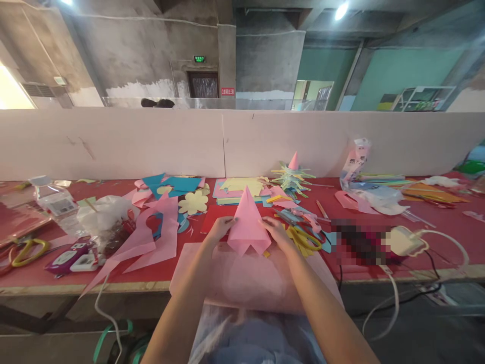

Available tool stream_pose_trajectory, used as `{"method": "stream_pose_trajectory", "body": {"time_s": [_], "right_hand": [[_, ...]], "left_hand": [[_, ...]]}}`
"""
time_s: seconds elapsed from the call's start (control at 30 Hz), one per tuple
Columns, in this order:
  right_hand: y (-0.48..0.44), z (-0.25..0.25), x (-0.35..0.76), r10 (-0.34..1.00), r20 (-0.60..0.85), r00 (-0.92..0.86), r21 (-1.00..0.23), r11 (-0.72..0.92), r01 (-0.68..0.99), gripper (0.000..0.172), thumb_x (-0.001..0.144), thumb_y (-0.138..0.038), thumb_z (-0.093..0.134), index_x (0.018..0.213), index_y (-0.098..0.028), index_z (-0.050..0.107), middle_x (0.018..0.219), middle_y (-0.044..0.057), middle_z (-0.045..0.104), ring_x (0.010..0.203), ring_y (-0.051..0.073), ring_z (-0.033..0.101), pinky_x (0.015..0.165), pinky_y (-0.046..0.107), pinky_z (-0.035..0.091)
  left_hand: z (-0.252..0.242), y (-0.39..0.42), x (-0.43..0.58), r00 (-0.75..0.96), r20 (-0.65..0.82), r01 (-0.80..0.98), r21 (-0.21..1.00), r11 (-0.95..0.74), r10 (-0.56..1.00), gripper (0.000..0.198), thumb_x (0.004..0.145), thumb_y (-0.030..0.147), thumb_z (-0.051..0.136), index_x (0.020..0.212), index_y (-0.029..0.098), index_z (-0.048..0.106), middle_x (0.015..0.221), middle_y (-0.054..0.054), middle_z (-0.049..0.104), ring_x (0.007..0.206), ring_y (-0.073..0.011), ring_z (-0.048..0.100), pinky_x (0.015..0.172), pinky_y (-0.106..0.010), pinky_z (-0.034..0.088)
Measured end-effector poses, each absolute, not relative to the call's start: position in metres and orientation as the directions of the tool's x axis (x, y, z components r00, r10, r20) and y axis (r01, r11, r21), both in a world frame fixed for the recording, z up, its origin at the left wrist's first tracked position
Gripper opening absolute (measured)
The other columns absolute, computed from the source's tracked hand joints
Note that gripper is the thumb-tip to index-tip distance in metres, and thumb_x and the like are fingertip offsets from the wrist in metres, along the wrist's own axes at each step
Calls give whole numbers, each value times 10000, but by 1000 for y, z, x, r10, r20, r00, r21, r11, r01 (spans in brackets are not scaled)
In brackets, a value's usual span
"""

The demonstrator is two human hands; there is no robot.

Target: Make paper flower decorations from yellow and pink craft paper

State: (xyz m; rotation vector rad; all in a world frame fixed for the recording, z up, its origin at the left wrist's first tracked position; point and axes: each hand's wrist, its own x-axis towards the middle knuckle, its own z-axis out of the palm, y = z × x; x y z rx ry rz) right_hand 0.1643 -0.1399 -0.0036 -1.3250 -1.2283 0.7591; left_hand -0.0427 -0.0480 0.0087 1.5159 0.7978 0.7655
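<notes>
A pink sheet of paper folded into a pointed cone shape (248,226) stands in front of me on the red table (45,275). My left hand (219,228) pinches its left edge and my right hand (277,231) holds its right lower edge. Both sets of fingers are closed on the paper. Beneath my wrists a larger pale pink sheet (250,280) hangs over the table's near edge.
Yellow-handled scissors (303,237) lie just right of my right hand. Pink, blue and yellow paper scraps (166,202) cover the table. A spiky paper tree (291,177) stands at the back, a plastic bottle (53,199) and another pair of scissors (26,251) on the left, cables (424,242) on the right.
</notes>
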Motion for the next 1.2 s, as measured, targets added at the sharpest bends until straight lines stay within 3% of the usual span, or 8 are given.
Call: {"method": "stream_pose_trajectory", "body": {"time_s": [0.4, 0.7, 1.2], "right_hand": [[-136, -8, 166, 937, 221, 272, -966, 172, 192, 263, 717, -466, 588, 763, -212, 639, 742, -1, 645, 670, 156, 558, 596, 242, 395], [-135, -11, 166, 929, 226, 292, -970, 186, 159, 297, 707, -494, 591, 788, -214, 647, 737, 2, 644, 656, 156, 560, 576, 242, 404], [-135, -12, 167, 921, 241, 306, -966, 198, 165, 278, 716, -485, 590, 762, -215, 636, 722, 0, 640, 669, 163, 561, 589, 245, 401]], "left_hand": [[10, -45, -56, 714, -32, -52, 994, 98, 700, 462, 608, 403, 739, 977, 132, 671, 980, -114, 669, 887, -226, 628, 811, -352, 483], [0, -39, -52, 639, 0, -53, 998, 44, 769, 487, 609, 416, 736, 978, 104, 676, 878, -86, 696, 787, -208, 635, 776, -352, 488], [-2, -37, -54, 619, -76, 10, 996, 89, 781, 444, 593, 384, 746, 938, 109, 693, 857, -79, 696, 797, -214, 633, 771, -349, 492]]}}
